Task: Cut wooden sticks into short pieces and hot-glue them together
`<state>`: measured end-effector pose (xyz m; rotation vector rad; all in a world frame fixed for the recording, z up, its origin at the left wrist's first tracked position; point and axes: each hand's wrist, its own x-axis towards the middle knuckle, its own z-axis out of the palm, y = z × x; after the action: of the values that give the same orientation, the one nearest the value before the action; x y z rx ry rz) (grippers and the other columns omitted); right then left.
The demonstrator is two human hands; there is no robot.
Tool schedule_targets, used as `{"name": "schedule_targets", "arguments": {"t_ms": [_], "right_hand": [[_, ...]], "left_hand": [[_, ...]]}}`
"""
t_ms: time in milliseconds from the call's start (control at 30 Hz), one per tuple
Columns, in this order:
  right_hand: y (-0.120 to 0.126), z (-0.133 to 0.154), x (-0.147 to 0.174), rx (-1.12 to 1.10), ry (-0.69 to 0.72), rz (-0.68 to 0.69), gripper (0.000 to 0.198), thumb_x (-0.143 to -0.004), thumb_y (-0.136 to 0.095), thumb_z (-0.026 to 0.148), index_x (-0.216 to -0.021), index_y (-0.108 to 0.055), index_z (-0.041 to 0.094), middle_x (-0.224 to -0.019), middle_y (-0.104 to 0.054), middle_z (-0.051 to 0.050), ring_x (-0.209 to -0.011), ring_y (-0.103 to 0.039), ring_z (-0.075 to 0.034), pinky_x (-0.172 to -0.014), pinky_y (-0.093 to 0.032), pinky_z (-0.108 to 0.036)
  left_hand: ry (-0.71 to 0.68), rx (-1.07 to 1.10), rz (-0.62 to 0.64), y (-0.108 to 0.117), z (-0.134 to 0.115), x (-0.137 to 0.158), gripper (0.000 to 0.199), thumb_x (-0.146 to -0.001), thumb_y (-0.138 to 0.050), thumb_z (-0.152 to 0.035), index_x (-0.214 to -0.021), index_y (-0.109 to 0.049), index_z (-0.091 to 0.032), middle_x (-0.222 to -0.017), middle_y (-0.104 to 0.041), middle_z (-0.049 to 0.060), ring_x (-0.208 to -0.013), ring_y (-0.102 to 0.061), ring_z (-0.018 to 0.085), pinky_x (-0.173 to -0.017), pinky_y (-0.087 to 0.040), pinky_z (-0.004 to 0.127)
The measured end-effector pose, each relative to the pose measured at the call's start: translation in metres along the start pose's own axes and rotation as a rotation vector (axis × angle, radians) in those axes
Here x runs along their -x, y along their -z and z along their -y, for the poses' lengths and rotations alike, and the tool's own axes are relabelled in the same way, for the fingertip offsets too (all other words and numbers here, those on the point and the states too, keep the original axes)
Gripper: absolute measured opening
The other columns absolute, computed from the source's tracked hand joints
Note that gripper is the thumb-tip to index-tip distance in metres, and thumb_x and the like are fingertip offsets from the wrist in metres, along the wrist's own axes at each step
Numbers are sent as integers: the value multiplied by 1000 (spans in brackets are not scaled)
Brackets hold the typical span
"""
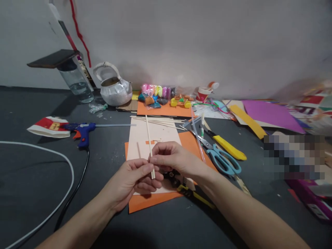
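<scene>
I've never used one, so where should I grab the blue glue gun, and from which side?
Probably by the handle, from the near side: the blue glue gun's handle points toward the camera, while its front end meets the red-and-white packet and the glue stick juts out right.

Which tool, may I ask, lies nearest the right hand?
The black-and-yellow plier-like tool, partly hidden by the right hand; the blue-handled scissors and yellow cutter lie farther away.
</scene>
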<state>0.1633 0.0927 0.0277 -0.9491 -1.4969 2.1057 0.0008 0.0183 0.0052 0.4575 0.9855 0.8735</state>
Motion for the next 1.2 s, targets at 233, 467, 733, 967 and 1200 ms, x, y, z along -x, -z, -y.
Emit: {"name": "schedule_targets", "arguments": {"t_ms": [233, 467, 733, 967, 1200], "right_hand": [[0, -6, -1, -20, 33, -4, 29, -73, -80, 38, -75, -62, 16, -58, -57, 7, -50, -44, -5, -47, -31, -19], [-2, 0, 2, 8, 38, -19, 26, -77, -77, 36, -73, -60, 17, -57, -58, 6, -50, -46, -6, -48, -32, -19], [0, 15, 14, 397, 13, -90, 24, -87, -63, 32, -70, -51, 20, -55, -55, 6, -48, -48, -8, -44, -34, -20], [-9, 16, 24, 1012, 262, -221, 16, -94, -56, 21, -80, -62, 18, -70, -62, 2, -61, -50, -10, -60, -34, -23], [-17, 11, 25, 1345, 424, -105, 20, -98, -55, 28, -83, -62, 17, -75, -64, -3, -66, -53, -15, -60, -32, -27]], "left_hand": [[9, 17, 13, 3, 0, 2, 28, -67, -86, -38, -77, -76, -13, -79, -78, 9, -61, -72, 15, -56, -59, 21], [-103, -126, -26, 6, 4, 0, 29, -73, -81, -43, -80, -77, -16, -80, -75, 7, -67, -69, 15, -65, -55, 24], [-350, -336, -116, 10, 3, -2, 20, -84, -70, -35, -75, -70, -17, -67, -64, 1, -62, -59, 13, -61, -50, 22], [-184, 19, -45, -1, -2, 2, 15, -81, -70, -28, -89, -59, -21, -65, -55, -5, -50, -48, 9, -44, -45, 20], [-74, -17, 57, 4, 6, -3, 43, -82, -70, -53, -71, -46, -19, -48, -20, -14, -42, -7, 2, -38, -8, 14]]}}
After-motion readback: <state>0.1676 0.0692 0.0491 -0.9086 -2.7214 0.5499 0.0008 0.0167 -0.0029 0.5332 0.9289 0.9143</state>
